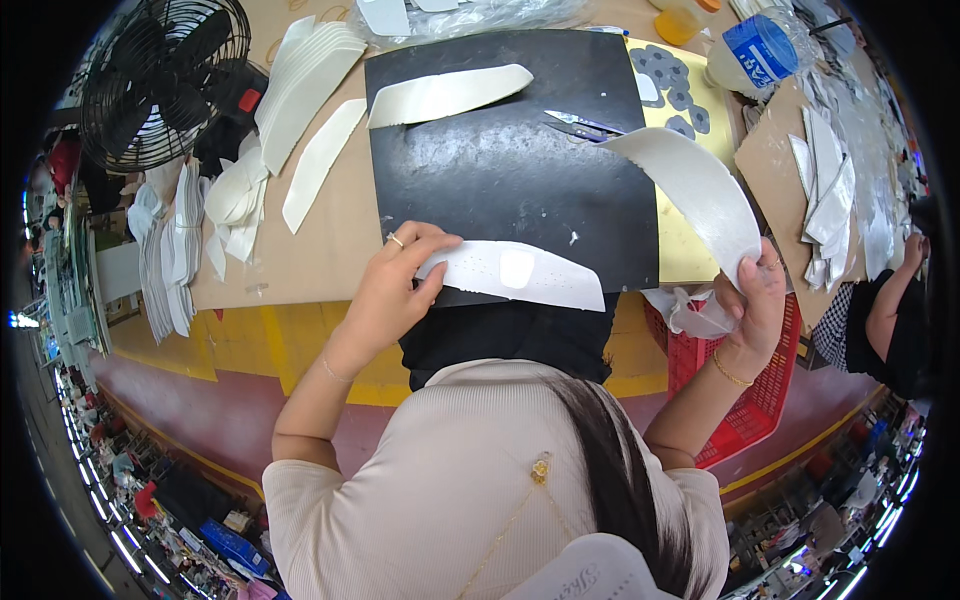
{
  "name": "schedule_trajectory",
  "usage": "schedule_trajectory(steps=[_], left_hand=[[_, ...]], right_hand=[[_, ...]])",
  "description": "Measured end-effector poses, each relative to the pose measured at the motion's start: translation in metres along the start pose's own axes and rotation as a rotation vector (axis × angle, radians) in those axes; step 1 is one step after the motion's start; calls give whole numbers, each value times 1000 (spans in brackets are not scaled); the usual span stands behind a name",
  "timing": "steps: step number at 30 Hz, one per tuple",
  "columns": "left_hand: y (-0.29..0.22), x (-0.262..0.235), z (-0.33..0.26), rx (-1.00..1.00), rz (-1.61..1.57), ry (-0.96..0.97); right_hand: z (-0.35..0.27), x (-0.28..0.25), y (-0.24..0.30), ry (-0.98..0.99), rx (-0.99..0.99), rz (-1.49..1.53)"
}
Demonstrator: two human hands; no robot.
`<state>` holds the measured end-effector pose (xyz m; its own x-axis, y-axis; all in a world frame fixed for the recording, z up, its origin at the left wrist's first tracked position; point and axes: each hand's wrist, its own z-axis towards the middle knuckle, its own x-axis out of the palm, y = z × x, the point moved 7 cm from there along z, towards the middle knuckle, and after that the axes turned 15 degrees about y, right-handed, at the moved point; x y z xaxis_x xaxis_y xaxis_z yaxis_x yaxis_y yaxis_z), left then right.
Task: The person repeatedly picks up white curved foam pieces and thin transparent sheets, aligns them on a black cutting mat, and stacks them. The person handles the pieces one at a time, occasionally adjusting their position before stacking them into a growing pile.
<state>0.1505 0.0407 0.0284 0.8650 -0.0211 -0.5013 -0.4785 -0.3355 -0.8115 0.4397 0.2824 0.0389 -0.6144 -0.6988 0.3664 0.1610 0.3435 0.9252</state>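
Observation:
My left hand presses on one end of a white curved, perforated shoe piece that lies at the near edge of a black mat. My right hand pinches the lower end of a long white curved strip and holds it up off the table, over the mat's right edge. Another white curved piece lies at the mat's far side. Small scissors rest on the mat near the raised strip.
A black fan stands at the far left beside stacks of white cut pieces. A yellow sheet with grey shapes, a blue-capped container and more white pieces sit right. A red crate stands below; another person is at the right.

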Motion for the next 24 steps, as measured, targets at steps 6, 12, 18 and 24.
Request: schedule_trajectory(steps=[6, 12, 18, 24], left_hand=[[-3, 7, -14, 1, 268, -64], [1, 24, -9, 165, 456, -169], [-13, 12, 2, 137, 435, -374], [-3, 15, -12, 16, -707, -29]], right_hand=[[10, 19, -13, 82, 66, -109], [14, 29, -11, 108, 64, -176], [12, 46, -20, 101, 185, -196], [28, 118, -30, 572, 230, -388]])
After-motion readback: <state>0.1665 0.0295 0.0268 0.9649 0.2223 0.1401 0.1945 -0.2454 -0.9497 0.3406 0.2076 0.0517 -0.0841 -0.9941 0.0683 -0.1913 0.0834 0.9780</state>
